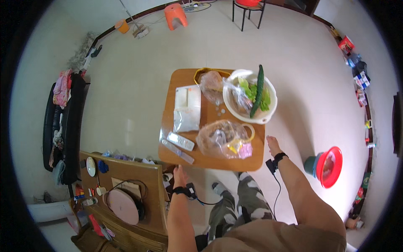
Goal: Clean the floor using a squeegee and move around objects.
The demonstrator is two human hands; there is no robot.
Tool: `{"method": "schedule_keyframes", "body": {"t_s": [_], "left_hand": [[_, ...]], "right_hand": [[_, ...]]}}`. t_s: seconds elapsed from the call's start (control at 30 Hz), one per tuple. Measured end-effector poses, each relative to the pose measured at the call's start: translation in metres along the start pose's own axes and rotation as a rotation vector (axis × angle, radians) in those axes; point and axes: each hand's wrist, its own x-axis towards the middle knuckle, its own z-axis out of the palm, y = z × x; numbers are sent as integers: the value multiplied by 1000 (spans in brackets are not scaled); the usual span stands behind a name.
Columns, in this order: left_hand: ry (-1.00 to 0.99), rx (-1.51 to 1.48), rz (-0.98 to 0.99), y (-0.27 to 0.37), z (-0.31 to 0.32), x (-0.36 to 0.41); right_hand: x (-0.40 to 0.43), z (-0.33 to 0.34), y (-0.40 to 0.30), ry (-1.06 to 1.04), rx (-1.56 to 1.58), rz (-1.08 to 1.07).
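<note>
My left hand (180,177) is just off the front left corner of a small wooden table (211,163), apparently holding nothing. Beyond the table's right edge hangs my right hand (273,145), also with nothing visible in it. Closest to the left hand on the tabletop are a clear plastic strip (178,151) and a white remote control (180,141). A clear plastic bag (206,143) with a basket-like container inside lies near the front, beside a roll of tape (251,131). At the back right, a white colander (272,100) holds a cucumber (259,89), leafy greens (266,99) and a plastic bag.
A white package (187,108) and a bagged brownish item (212,85) share the tabletop. Left of me stands a wooden cabinet (151,192) bearing a round pink lid (122,206). A red basin (338,163) is on the right; an orange stool (175,14) stands far off.
</note>
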Motion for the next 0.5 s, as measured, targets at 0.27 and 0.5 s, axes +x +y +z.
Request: {"method": "schedule_keyframes", "body": {"t_s": [0.27,0.5], "left_hand": [[-4,-155,-27,-15,-2,49],[-2,-186,157,-18,-1,42]], "right_hand": [[17,29,-33,-212,753,125],[31,41,-26,-218,831,182]]}}
